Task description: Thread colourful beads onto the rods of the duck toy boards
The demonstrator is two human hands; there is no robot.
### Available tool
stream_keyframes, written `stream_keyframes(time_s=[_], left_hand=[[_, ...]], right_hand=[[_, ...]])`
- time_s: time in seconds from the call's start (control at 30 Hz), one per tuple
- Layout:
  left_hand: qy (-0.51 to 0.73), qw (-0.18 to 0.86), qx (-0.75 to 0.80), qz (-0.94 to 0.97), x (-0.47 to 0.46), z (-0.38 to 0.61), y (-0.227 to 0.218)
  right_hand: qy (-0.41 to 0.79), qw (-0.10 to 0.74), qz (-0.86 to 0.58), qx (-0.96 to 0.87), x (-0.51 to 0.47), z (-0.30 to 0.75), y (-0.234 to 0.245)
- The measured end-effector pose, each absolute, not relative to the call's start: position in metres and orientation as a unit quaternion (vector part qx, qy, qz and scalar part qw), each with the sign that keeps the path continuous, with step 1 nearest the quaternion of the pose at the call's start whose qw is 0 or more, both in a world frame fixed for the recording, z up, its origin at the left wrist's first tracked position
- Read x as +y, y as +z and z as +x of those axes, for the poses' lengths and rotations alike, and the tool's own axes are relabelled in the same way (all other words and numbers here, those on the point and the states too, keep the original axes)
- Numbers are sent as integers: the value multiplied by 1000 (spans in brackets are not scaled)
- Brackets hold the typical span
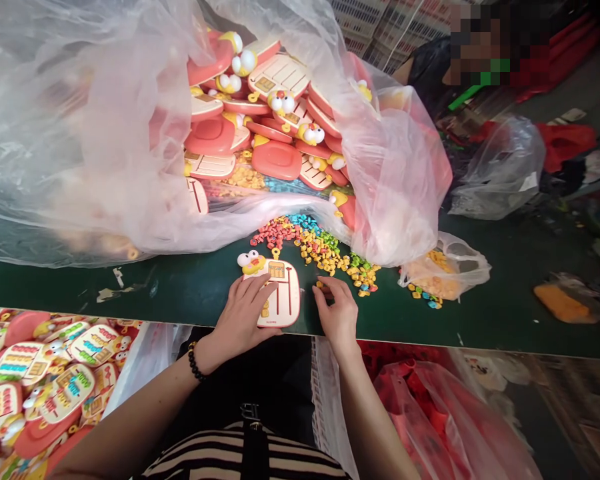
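Left hand [243, 315] flat on a duck-topped toy board [284, 301], which lies on the green worktop [180, 290]. Right hand [337, 315] just beside it, fingertips [319, 293] at a spill of coloured beads [320, 250]. Behind, a clear plastic bag [400, 167] of more boards [276, 159].

My top [240, 460] has black-and-white stripes; the board [279, 297] is cream edged coral, with a yellow duck [251, 263]; the beads [320, 248] on the dark green bench [180, 290] are red, yellow, green, blue.
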State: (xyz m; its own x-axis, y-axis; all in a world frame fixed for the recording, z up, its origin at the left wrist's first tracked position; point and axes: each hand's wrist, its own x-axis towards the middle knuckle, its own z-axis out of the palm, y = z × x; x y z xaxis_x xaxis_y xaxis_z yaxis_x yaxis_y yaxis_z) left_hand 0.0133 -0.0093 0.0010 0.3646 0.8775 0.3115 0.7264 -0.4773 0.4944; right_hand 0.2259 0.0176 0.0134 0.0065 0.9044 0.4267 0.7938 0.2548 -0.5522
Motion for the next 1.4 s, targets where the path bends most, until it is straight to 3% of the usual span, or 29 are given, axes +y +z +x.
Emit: stream_keyframes(time_s=[0.23, 0.4, 0.6, 0.93, 1.13, 1.27, 1.4], left_hand=[[244, 159, 480, 827, -9, 12, 4], [260, 150, 488, 820, -11, 13, 5], [262, 136, 494, 818, -11, 15, 5], [267, 118, 489, 822, -9, 18, 7], [260, 106, 497, 821, -2, 23, 14], [267, 116, 491, 821, 0, 23, 11], [263, 114, 498, 819, -1, 23, 6]], right_hand=[[7, 268, -636, -724, 87, 252, 31], [26, 172, -688, -705, 130, 249, 37], [142, 168, -622, -751, 152, 244, 36], [80, 83, -648, -753, 166, 241, 49], [70, 147, -657, -736, 164, 237, 53], [157, 263, -588, -748, 127, 229, 59], [198, 280, -552, -760, 102, 223, 56]])
